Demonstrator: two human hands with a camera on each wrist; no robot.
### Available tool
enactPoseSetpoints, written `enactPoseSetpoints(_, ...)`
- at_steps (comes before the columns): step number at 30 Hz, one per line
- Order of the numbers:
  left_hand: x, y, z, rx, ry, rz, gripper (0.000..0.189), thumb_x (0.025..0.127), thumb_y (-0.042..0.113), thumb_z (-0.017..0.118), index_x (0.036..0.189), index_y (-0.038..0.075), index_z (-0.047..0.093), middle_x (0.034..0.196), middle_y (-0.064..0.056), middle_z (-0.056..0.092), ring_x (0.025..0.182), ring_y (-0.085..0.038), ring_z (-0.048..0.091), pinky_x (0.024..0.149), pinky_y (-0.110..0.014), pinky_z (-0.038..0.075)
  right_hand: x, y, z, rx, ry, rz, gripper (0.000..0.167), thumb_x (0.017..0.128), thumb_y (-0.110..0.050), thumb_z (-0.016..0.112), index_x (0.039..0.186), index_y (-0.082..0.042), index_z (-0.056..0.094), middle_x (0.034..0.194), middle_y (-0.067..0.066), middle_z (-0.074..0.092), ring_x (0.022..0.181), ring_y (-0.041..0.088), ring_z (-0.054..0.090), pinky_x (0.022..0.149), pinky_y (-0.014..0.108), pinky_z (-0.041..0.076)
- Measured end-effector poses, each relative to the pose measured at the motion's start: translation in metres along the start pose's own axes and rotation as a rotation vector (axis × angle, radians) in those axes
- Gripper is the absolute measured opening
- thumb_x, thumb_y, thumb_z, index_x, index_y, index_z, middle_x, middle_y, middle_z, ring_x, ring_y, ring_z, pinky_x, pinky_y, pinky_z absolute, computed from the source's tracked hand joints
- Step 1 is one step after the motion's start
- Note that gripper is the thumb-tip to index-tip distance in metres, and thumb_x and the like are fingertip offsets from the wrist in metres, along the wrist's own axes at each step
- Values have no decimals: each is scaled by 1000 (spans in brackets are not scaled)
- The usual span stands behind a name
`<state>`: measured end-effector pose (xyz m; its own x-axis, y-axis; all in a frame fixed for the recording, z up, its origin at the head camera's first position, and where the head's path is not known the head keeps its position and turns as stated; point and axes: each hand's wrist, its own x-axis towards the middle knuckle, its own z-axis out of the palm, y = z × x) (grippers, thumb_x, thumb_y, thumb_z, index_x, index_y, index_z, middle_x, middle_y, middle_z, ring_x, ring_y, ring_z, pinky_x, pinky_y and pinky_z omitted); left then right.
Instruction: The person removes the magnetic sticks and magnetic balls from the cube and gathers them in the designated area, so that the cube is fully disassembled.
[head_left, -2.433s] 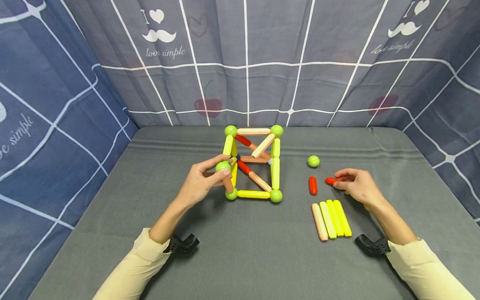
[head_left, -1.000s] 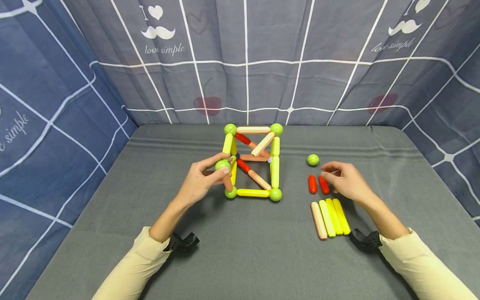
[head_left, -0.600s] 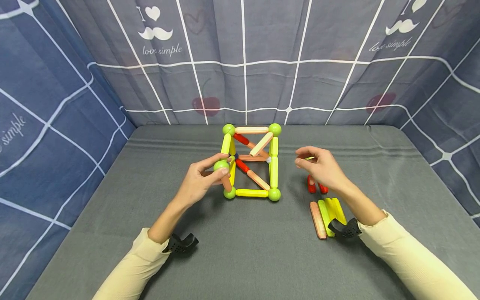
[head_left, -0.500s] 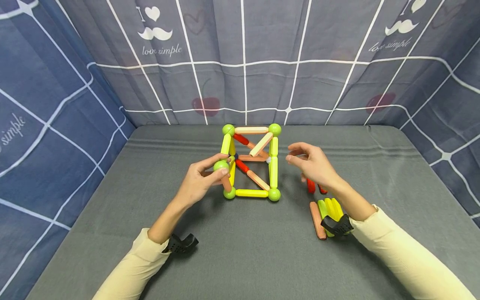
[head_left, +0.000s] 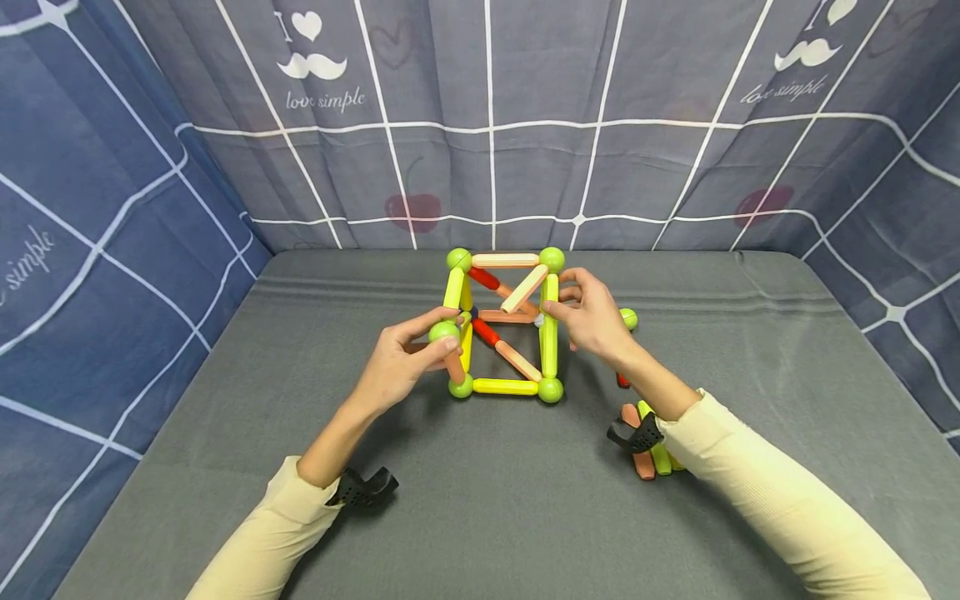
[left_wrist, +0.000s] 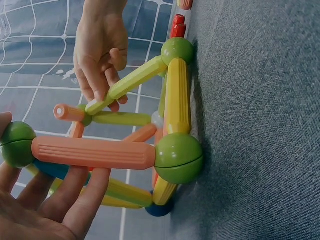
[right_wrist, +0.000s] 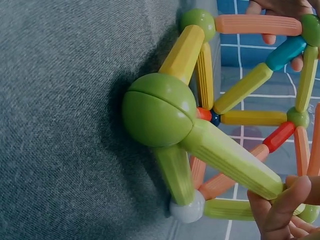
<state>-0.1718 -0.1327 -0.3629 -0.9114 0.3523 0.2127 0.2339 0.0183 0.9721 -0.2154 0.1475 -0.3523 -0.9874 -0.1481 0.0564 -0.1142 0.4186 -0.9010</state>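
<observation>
A frame of magnetic rods and balls stands on the grey cloth, with green balls at its visible front corners. At its front left, my left hand [head_left: 393, 367] pinches the green ball [head_left: 444, 332] atop an upright orange rod [left_wrist: 95, 152]; the fingers extend behind that rod in the left wrist view. My right hand [head_left: 592, 317] is at the frame's right side. Its thumb and fingers pinch the upper end of a yellow-green rod [right_wrist: 235, 160], which slants up from the front right green ball [right_wrist: 159, 110]. A cream-orange rod [head_left: 525, 289] juts from the back right top ball [head_left: 552, 260].
Right of the frame lie a loose green ball [head_left: 628, 319] and a red rod [head_left: 622, 381], both partly hidden by my right arm. Nearer, an orange rod [head_left: 643, 467] and yellow-green rods [head_left: 662, 460] lie side by side under the right wrist. A curtain [head_left: 540, 183] hangs behind.
My right hand set a short red rod beside the other one and let go. It then moved left to the frame and took hold of the yellow-green rod. My left hand stayed put.
</observation>
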Motion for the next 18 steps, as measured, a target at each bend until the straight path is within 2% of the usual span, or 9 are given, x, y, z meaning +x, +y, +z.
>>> enactPoseSetpoints(4,0,0,0,7,-1,-2,41,94,4,66,135,1,58,129,-16,61,102,-45,64,78,-41,58,0,0,0,23,6,-12,42,96,-4,62,133,-1,43,109,18,63,42,19,49,42,39,49)
enactPoseSetpoints(9,-1,1,0,15,-2,-11,43,94,4,65,136,-1,56,130,-17,60,103,-48,63,78,-40,58,0,1,-1,23,25,-28,42,96,0,61,134,-1,43,107,19,61,41,29,52,47,46,53)
enactPoseSetpoints(12,-1,1,0,12,-2,-13,44,94,3,65,136,-4,54,130,-18,60,103,-49,62,78,-40,58,-1,2,-2,39,40,-26,43,95,3,60,135,-1,44,105,20,59,43,27,54,50,48,55)
enactPoseSetpoints(18,0,2,0,17,3,-15,43,94,2,64,136,-5,54,130,-20,60,99,-39,66,77,-39,58,-1,3,-4,49,44,-23,42,94,4,60,134,2,46,104,23,60,54,22,61,58,45,58)
